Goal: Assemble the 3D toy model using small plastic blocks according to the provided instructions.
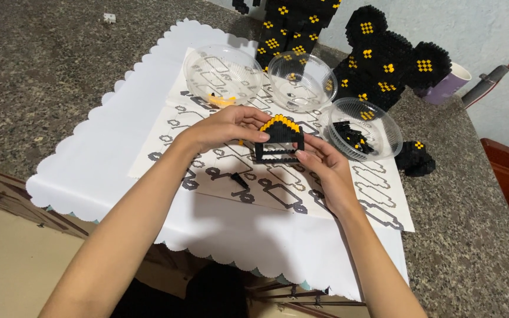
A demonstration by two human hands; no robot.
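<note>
Fingers [253, 131] of the left hand [225, 126] curl over the top left of a small block piece [279, 139], black with a yellow arched top, closed on it from above. Fingers [307, 158] of the right hand [325, 168] pinch its lower right corner, thumb toward the near side. The piece is held upright between both hands, just above the sheet [278, 176], which is printed with outlined shapes and lies near the middle of the tabletop [48, 65].

Under the sheet lies a white scalloped mat [119, 153], reaching to the near edge of the tabletop. One loose black brick [240, 180] lies on the sheet, just near of the hands.

Three clear bowls stand on the far side of the sheet. The left bowl [222, 73] holds a few yellow bits. The middle bowl [301, 79] looks almost bare. The right bowl [365, 128], just beside the right hand, holds black bricks.

Far right, behind the bowls, stands a large black block figure [390, 65] with yellow spots and round ears. A small black lump [416, 158] of blocks lies right of the right bowl. A purple cup [449, 82] stands beyond the figure.
</note>
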